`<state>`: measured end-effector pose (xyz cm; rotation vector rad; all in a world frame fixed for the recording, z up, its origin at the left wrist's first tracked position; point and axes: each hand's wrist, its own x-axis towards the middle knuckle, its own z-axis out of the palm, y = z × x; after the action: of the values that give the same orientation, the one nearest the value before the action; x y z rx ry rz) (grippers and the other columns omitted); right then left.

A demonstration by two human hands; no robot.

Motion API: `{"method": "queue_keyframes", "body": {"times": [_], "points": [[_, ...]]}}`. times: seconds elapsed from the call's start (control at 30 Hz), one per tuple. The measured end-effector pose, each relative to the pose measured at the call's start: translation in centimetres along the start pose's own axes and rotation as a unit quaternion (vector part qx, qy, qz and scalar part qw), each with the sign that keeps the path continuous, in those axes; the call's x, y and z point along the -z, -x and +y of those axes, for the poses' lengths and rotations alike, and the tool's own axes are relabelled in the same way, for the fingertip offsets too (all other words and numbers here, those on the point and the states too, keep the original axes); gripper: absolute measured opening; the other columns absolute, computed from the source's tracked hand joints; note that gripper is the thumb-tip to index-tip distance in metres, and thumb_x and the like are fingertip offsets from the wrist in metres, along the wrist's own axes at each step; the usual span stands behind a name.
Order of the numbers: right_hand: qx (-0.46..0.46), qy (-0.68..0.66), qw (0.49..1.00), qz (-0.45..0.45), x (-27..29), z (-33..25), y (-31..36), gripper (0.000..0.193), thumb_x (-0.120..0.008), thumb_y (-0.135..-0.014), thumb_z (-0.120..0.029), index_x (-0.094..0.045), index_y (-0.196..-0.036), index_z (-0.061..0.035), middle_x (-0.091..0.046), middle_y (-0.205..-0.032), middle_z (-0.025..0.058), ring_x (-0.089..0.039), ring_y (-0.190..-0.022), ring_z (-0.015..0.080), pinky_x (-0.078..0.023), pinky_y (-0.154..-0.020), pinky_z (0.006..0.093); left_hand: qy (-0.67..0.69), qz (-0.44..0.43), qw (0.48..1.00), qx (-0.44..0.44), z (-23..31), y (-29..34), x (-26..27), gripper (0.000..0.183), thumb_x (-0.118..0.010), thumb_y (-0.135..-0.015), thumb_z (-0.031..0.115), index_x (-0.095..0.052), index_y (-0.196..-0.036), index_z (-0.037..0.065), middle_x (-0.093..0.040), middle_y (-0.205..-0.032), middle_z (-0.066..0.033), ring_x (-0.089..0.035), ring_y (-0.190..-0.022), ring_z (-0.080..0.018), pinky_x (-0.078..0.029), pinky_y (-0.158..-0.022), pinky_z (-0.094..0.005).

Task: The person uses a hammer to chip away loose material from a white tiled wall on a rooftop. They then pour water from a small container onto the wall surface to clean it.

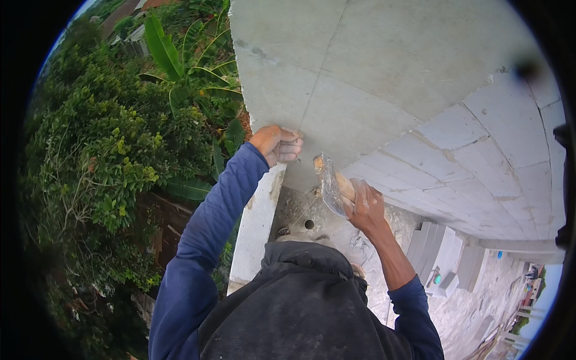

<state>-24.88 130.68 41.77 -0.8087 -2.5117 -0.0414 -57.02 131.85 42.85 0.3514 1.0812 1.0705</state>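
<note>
Left hand (pixel 279 144): fingers curled and pinched together close to the plastered wall (pixel 372 72), near its rough outer edge. A thin dark piece (pixel 299 137) shows at the fingertips; whether it is a nail or a cord end cannot be told. A fine straight line (pixel 322 66) runs up the wall face from just beside these fingertips.

Right hand (pixel 365 207): clenched around the wooden handle of a hatchet-shaped tool (pixel 330 186), grey and crusted. The tool is tilted, its head between the hands and apart from the left fingers.

Recesses: a round hole (pixel 309 224) opens in the concrete floor (pixel 339 231); its interior is dark. A small green object (pixel 437 278), too small to identify, lies by the stacked grey blocks (pixel 423 246).

Edges and clearance: a narrow parapet (pixel 257 222) bounds the left side, with dense foliage (pixel 108 156) beyond. The block wall (pixel 462 156) stands to the right. Between parapet and stacked blocks, floor space surrounds the hole.
</note>
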Motion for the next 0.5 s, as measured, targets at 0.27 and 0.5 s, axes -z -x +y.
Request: {"method": "queue_keyframes", "body": {"times": [0.27,0.5], "points": [[0.042,0.018,0.997,-0.063,-2.7,-0.4,-4.2,0.062,-0.076,-0.080,-0.026,-0.052,-0.129,0.0039,-0.064,-0.104,0.0229,-0.069,-0.090,0.0381,-0.058,-0.072,0.0456,0.088,-0.010,0.996,-0.011,-0.4,-0.4,-0.5,0.017,-0.056,-0.097,0.004,-0.064,-0.106,-0.008,-0.068,-0.091,-0.0101,-0.069,-0.081,-0.0200,-0.058,-0.076,-0.0357],[0.056,0.020,0.998,-0.032,-2.9,-0.7,-5.6,0.061,-0.074,-0.083,-0.027,-0.050,-0.129,0.0060,-0.063,-0.103,0.0233,-0.069,-0.085,0.0379,-0.059,-0.067,0.0452,0.143,-0.016,0.989,-0.012,-0.7,-0.7,-0.3,0.018,-0.057,-0.096,0.004,-0.065,-0.103,-0.010,-0.068,-0.094,-0.0157,-0.069,-0.083,-0.0247,-0.059,-0.079,-0.0395]]}}
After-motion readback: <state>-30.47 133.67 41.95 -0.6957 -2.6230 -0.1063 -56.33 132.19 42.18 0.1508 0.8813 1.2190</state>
